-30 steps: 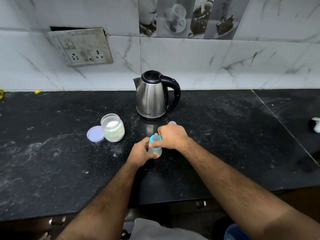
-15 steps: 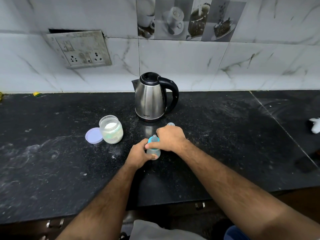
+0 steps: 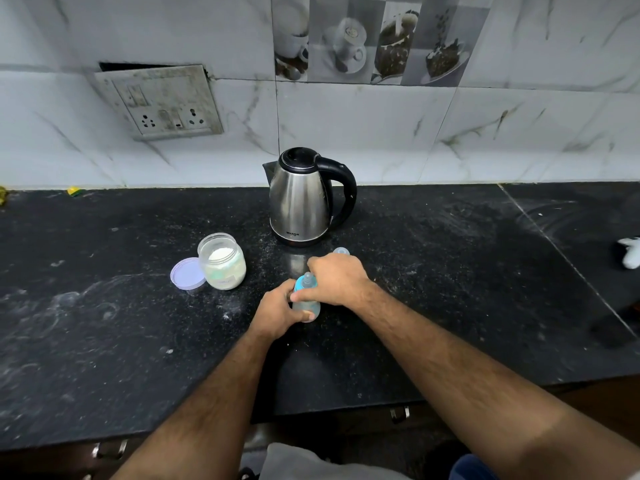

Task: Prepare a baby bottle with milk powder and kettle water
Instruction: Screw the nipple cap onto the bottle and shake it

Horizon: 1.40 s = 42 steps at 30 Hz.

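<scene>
Our left hand (image 3: pixel 277 311) grips the body of the small clear baby bottle (image 3: pixel 307 306), upright on the black stone counter (image 3: pixel 104 323) before the steel kettle (image 3: pixel 300 199); our right hand (image 3: pixel 337 278) curls round its blue collar (image 3: pixel 300 285). The open glass powder jar (image 3: pixel 223 266) stands left

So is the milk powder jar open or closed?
Open: the milk powder jar shows powder through its bare mouth, and its purple lid lies beside it.
</scene>
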Each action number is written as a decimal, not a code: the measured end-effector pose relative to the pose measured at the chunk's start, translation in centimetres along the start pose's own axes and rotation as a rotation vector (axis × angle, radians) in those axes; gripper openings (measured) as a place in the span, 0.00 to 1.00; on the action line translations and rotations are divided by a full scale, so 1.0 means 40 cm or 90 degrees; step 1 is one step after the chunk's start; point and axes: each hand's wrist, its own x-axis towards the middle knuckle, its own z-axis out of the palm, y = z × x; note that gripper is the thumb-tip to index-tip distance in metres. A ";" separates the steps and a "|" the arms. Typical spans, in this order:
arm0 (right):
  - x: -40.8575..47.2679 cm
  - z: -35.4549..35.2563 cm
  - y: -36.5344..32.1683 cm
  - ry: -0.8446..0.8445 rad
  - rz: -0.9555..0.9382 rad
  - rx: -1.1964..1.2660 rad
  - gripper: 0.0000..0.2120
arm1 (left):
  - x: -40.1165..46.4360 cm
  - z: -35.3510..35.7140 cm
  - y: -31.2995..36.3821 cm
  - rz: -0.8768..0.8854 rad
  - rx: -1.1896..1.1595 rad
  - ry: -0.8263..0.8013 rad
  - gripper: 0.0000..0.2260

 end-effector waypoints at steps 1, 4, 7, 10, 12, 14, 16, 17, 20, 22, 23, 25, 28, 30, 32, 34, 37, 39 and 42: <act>0.001 -0.004 0.004 0.001 0.001 -0.009 0.34 | 0.000 -0.001 0.000 0.001 -0.002 0.000 0.20; 0.006 -0.022 0.019 -0.093 -0.047 0.066 0.31 | 0.002 0.000 -0.001 0.005 -0.029 -0.007 0.23; 0.010 -0.025 0.030 -0.164 -0.097 0.138 0.25 | 0.002 0.001 -0.004 0.001 -0.041 -0.010 0.26; 0.003 -0.002 0.026 -0.082 -0.057 0.170 0.16 | 0.003 0.001 -0.006 0.002 -0.034 -0.008 0.25; -0.005 0.016 0.013 -0.028 -0.019 0.151 0.17 | 0.002 -0.001 -0.004 0.005 -0.029 -0.014 0.24; -0.006 0.033 0.005 0.001 -0.010 0.127 0.20 | 0.002 -0.003 -0.003 0.010 -0.016 -0.017 0.23; -0.001 0.030 0.010 -0.009 -0.027 0.108 0.22 | 0.002 -0.004 -0.001 0.012 -0.013 -0.018 0.23; 0.003 0.024 0.019 -0.032 -0.044 0.108 0.23 | 0.002 -0.004 0.000 0.012 -0.015 -0.020 0.24; 0.012 -0.001 0.047 -0.133 -0.106 0.168 0.32 | 0.003 -0.006 0.002 0.014 -0.017 -0.026 0.25; 0.012 -0.002 0.052 -0.149 -0.129 0.219 0.26 | 0.002 -0.006 0.003 0.014 -0.021 -0.026 0.26; 0.011 0.001 0.053 -0.140 -0.131 0.237 0.21 | 0.001 -0.005 0.002 0.013 -0.019 -0.024 0.26; 0.004 0.007 0.052 -0.107 -0.127 0.247 0.15 | 0.000 -0.004 -0.002 0.012 -0.012 -0.017 0.24; -0.016 0.035 0.036 -0.037 -0.090 0.194 0.17 | -0.002 -0.001 -0.004 0.011 0.000 -0.005 0.22; -0.035 0.074 0.007 0.037 -0.018 0.130 0.21 | -0.003 0.003 -0.006 0.026 0.022 0.003 0.22; -0.046 0.103 -0.021 0.086 0.042 0.119 0.22 | -0.003 0.004 -0.007 0.037 0.037 0.007 0.22; -0.037 0.099 -0.020 0.068 0.055 0.136 0.22 | -0.001 -0.002 -0.007 0.033 0.031 -0.004 0.22; -0.011 0.048 0.024 -0.065 -0.018 0.179 0.23 | 0.005 -0.007 -0.007 0.031 0.009 -0.026 0.22; -0.001 0.024 0.047 -0.136 -0.100 0.169 0.29 | 0.004 -0.007 -0.004 0.035 0.005 -0.025 0.24; 0.008 0.029 0.060 -0.124 -0.137 0.210 0.22 | 0.006 -0.006 -0.005 0.024 -0.006 -0.026 0.27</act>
